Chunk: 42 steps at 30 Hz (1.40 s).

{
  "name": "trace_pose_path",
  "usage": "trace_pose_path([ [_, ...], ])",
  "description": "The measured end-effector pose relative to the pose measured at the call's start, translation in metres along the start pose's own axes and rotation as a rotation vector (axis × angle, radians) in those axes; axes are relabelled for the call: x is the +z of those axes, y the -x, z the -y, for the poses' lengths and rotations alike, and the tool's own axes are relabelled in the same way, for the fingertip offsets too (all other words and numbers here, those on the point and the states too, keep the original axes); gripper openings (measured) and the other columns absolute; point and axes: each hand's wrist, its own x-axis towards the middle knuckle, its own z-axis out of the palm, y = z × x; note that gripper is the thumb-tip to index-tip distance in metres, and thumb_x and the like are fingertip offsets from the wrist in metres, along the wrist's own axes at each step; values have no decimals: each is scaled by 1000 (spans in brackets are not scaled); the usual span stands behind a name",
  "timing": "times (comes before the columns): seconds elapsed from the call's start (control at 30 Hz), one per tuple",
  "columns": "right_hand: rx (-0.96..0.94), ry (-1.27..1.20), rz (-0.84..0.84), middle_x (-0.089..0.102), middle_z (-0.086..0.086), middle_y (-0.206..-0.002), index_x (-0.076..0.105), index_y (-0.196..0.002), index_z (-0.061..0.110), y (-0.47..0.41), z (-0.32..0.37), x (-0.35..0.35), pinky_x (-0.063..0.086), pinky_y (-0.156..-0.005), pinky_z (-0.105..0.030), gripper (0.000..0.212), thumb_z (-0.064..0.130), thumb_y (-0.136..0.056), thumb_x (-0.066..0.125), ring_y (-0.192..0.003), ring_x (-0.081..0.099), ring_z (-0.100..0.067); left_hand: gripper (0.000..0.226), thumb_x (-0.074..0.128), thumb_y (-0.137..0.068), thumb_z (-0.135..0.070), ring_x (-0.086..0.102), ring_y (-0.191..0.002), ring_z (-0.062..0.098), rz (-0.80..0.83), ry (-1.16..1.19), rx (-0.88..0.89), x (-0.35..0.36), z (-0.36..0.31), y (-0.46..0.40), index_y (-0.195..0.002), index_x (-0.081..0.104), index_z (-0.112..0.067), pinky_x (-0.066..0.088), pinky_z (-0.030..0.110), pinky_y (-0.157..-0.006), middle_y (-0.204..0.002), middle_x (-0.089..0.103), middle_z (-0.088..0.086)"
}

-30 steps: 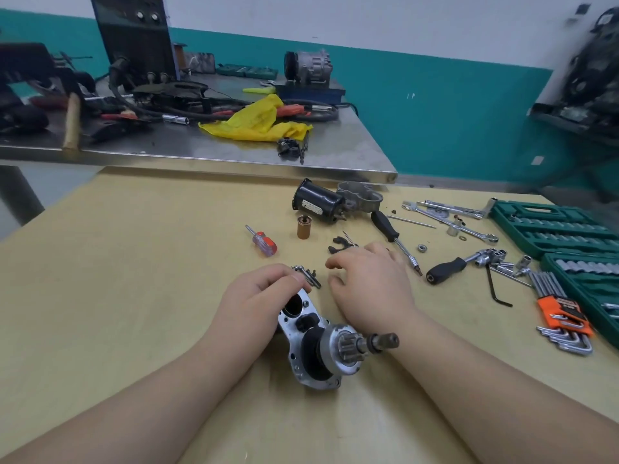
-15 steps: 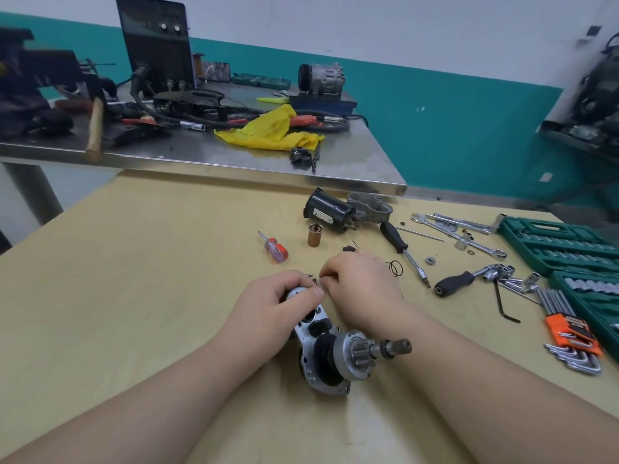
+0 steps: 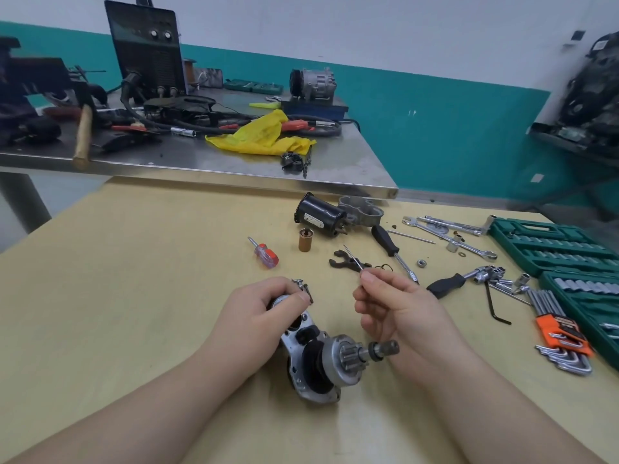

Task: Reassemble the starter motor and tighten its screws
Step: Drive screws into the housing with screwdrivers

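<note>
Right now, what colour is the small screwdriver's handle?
Clear with an orange-red end, lying on the table; head view shows the small screwdriver.

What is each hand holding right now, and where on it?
The left hand grips the starter housing at its far end. The right hand pinches a thin pin by its near end.

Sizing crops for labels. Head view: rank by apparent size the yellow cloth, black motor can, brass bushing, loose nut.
1. yellow cloth, though farther from the camera
2. black motor can
3. brass bushing
4. loose nut
</note>
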Motion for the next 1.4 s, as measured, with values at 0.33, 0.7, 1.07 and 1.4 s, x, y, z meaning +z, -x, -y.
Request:
trace_pose_path([
  [0.33,172,-302,218,70,-14,-82,84,-86,4,7,6,-5,59,-54,-22,13,5,-79,73,-64,67,-18,26,63,-83,-39,50,-60,8,-25,2,3,2,-3,2,-79,74,-16,39,13,-57,-61,53,-6],
  [0.7,234,-447,420,70,-12,-81,81,-84,6,19,2,1,57,-54,-20,9,5,-75,79,-64,69,-17,29,64,-82,-40,53,-65,15,-32,-27,-37,4,-8,4,-87,77,-15,40,37,-69,-70,59,13],
  [1.07,210,-464,446,72,-12,-83,81,-86,7,22,-3,3,58,-56,-20,12,7,-74,78,-66,70,-17,28,64,-82,-39,54,-67,20,-36,-12,-64,4,-9,6,-88,78,-16,41,40,-72,-69,59,8],
  [1.4,167,-437,478,73,-10,-80,82,-87,9,22,-4,2,57,-56,-19,15,9,-72,78,-65,69,-16,27,63,-82,-40,55,-67,17,-38,-51,-48,3,-9,6,-90,79,-19,42,39,-71,-76,62,17],
])
